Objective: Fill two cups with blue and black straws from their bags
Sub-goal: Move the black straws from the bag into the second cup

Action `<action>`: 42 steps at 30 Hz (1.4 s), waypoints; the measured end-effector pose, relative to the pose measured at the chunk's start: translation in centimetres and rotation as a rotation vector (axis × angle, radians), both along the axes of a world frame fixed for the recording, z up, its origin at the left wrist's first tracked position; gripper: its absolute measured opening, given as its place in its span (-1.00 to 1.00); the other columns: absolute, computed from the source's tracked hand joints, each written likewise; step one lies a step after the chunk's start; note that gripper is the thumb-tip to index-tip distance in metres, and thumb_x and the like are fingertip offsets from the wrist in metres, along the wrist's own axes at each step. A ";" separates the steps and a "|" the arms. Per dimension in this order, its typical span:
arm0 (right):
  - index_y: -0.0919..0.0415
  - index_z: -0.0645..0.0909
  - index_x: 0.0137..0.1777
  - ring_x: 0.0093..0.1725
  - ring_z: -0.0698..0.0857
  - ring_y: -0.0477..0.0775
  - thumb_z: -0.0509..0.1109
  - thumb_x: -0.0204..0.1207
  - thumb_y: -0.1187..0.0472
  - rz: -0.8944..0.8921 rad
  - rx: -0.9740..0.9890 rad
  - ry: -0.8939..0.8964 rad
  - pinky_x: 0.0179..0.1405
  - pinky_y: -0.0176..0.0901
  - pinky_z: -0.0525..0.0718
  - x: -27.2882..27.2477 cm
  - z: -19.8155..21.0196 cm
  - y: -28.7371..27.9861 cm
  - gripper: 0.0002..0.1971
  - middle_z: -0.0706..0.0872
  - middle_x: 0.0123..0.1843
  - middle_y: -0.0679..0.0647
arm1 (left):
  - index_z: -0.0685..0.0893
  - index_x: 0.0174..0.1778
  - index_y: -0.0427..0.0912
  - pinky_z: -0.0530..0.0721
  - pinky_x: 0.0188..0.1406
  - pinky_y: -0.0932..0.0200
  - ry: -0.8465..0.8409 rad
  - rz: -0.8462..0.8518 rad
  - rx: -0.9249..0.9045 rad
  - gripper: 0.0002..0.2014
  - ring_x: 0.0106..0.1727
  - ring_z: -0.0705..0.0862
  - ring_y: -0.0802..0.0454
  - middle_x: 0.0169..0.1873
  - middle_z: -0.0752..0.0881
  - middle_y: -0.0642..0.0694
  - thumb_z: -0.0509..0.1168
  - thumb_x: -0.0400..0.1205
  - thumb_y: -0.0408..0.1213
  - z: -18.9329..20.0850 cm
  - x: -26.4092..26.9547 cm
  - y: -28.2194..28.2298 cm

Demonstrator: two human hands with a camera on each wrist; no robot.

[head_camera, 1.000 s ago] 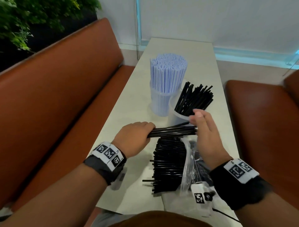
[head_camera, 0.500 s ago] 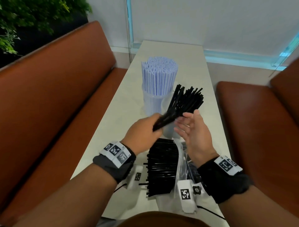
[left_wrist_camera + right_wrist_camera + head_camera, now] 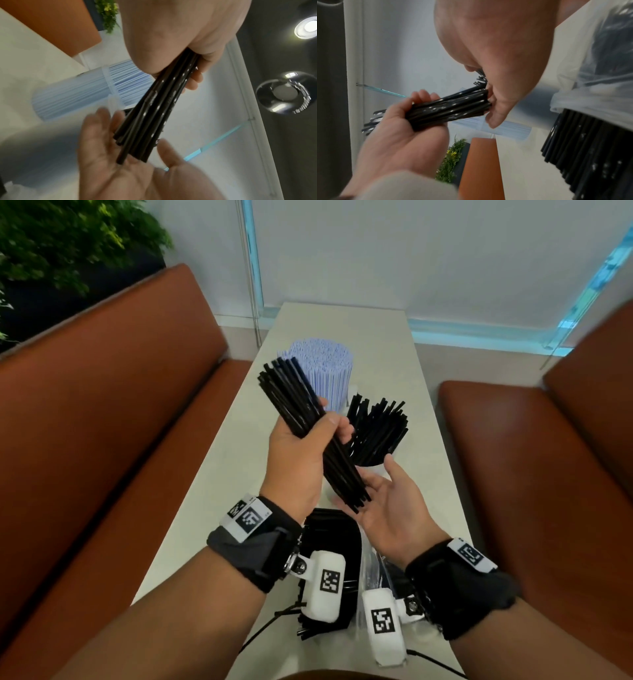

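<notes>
My left hand (image 3: 298, 453) grips a bundle of black straws (image 3: 301, 419) around its middle and holds it tilted above the table, upper ends pointing far left. The lower ends of the black straw bundle (image 3: 154, 108) butt against the palm of my right hand (image 3: 394, 508), which lies open, palm up. Behind the hands stands a clear cup packed with blue straws (image 3: 325, 368). To its right a second cup holds black straws (image 3: 376, 433) that fan out. A clear plastic bag (image 3: 590, 60) with more black straws (image 3: 583, 155) lies on the table under my wrists.
The pale narrow table (image 3: 387, 344) runs away from me between two brown leather benches (image 3: 113, 412), (image 3: 534, 446). A green plant (image 3: 68, 241) stands at the far left and a white wall lies beyond the table's end.
The bundle lay level between both hands a second ago. My left hand has lifted and tipped it up; my right hand has let go and turned palm up under its lower ends.
</notes>
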State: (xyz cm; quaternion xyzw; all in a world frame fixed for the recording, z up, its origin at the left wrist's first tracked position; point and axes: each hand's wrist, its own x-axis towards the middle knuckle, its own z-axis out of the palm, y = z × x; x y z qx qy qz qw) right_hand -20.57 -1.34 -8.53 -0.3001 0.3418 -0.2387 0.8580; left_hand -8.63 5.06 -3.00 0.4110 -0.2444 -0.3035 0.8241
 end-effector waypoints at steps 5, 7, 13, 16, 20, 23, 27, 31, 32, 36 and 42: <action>0.31 0.70 0.37 0.39 0.69 0.23 0.18 0.69 -0.28 0.154 -0.229 0.034 0.48 0.21 0.59 0.0 0.4 0.3 -0.34 0.75 0.31 0.28 | 0.60 0.07 -0.22 0.75 0.05 -0.12 0.010 -0.011 0.042 -0.84 -0.20 0.75 -0.12 -0.30 0.75 -0.19 0.36 0.61 -0.45 0.0 -0.1 -0.2; 0.14 0.69 0.34 0.28 0.72 0.09 0.39 0.55 -0.04 0.145 -0.521 0.078 0.38 0.04 0.66 -0.1 0.6 0.3 -0.57 0.80 0.21 0.07 | 0.59 0.05 -0.21 0.73 0.02 -0.10 0.031 -0.009 0.033 -0.87 -0.21 0.74 -0.10 -0.30 0.73 -0.18 0.32 0.67 -0.50 -0.1 0.2 -0.4; -0.08 0.57 -0.08 -0.25 0.71 -0.05 0.47 0.57 -0.03 0.358 -1.217 0.533 -0.15 0.04 0.73 0.0 1.2 0.3 -0.87 0.76 -0.22 0.02 | 0.67 0.00 -0.20 0.72 0.05 -0.12 -0.006 -0.100 0.079 -0.89 -0.18 0.79 -0.13 -0.27 0.77 -0.19 0.39 0.60 -0.42 -0.1 -0.6 -0.4; -0.07 0.49 -0.15 -0.34 0.66 -0.04 0.39 0.62 -0.10 0.305 -1.301 0.664 -0.25 -0.01 0.66 0.0 1.3 0.1 -0.79 0.71 -0.31 0.01 | 0.69 0.10 -0.12 0.75 0.05 -0.13 -0.001 -0.140 0.040 -0.80 -0.19 0.78 -0.14 -0.24 0.78 -0.19 0.41 0.58 -0.40 0.9 0.5 -0.6; -0.06 0.51 -0.07 -0.26 0.67 0.01 0.39 0.57 -0.19 0.273 -1.394 0.794 -0.24 0.02 0.66 0.3 1.7 -0.6 -0.76 0.67 -0.22 -0.07 | 0.74 -0.08 0.00 0.74 -0.10 -0.06 -0.182 -0.160 0.036 -0.80 -0.28 0.71 -0.11 -0.34 0.70 -0.14 0.34 0.64 -0.42 2.6 1.1 -1.0; -0.15 0.48 0.35 -0.08 0.66 0.01 0.44 0.49 -0.28 0.329 -1.534 0.973 -0.22 -0.01 0.61 0.3 1.6 -2.1 -0.51 0.55 0.16 -0.13 | 0.62 -0.08 -0.10 0.71 -0.18 -0.08 -0.202 0.061 -0.055 -0.86 -0.36 0.66 -0.16 -0.40 0.67 -0.12 0.32 0.65 -0.46 4.3 3.3 -2.5; -0.04 0.52 0.35 -0.08 0.68 0.10 0.27 0.66 -0.21 0.508 -1.586 1.224 -0.28 -0.08 0.47 0.7 0.1 -4.0 -0.62 0.56 0.16 -0.06 | 0.65 -0.11 0.02 0.75 -0.14 0.01 -0.282 0.230 -0.062 -0.86 -0.31 0.72 -0.05 -0.37 0.71 -0.03 0.37 0.60 -0.36 4.5 4.3 -5.2; 0.07 0.52 0.03 -0.12 0.67 0.18 0.20 0.76 -0.03 0.503 -1.662 1.147 -0.27 0.00 0.57 1.3 -1.5 -4.8 -0.80 0.42 -0.15 -0.06 | 0.63 -0.08 0.04 0.77 0.06 -0.14 -0.463 0.144 0.214 -0.90 -0.21 0.76 -0.06 -0.33 0.76 0.01 0.36 0.62 -0.28 0.9 3.5 -7.3; 0.08 0.51 0.03 -0.12 0.64 0.18 0.23 0.75 0.02 0.489 -1.678 1.121 -0.25 0.02 0.56 1.3 -1.7 -4.9 -0.84 0.41 -0.14 -0.05 | 0.63 -0.09 0.04 0.76 0.04 -0.08 -0.510 0.134 0.300 -0.92 -0.19 0.76 -0.02 -0.29 0.77 -0.03 0.36 0.63 -0.26 -0.1 3.7 -7.6; 0.09 0.47 0.07 -0.16 0.49 0.16 0.24 0.75 0.06 0.499 -1.720 1.093 -0.23 0.02 0.46 1.1 -2.4 -5.1 -0.88 0.36 -0.08 -0.04 | 0.63 -0.13 -0.02 0.64 -0.18 0.11 -0.677 0.126 0.521 -0.93 -0.27 0.64 0.07 -0.30 0.70 0.01 0.39 0.63 -0.20 -3.1 4.6 -8.0; 0.12 0.48 0.17 -0.09 0.53 0.18 0.25 0.75 0.09 0.511 -1.708 1.119 -0.19 -0.01 0.45 1.3 -2.3 -5.1 -0.87 0.38 -0.02 -0.02 | 0.61 -0.12 -0.05 0.51 -0.28 0.27 -0.840 0.022 0.661 -0.90 -0.27 0.62 0.15 -0.28 0.67 0.05 0.42 0.62 -0.22 -3.6 3.4 -9.4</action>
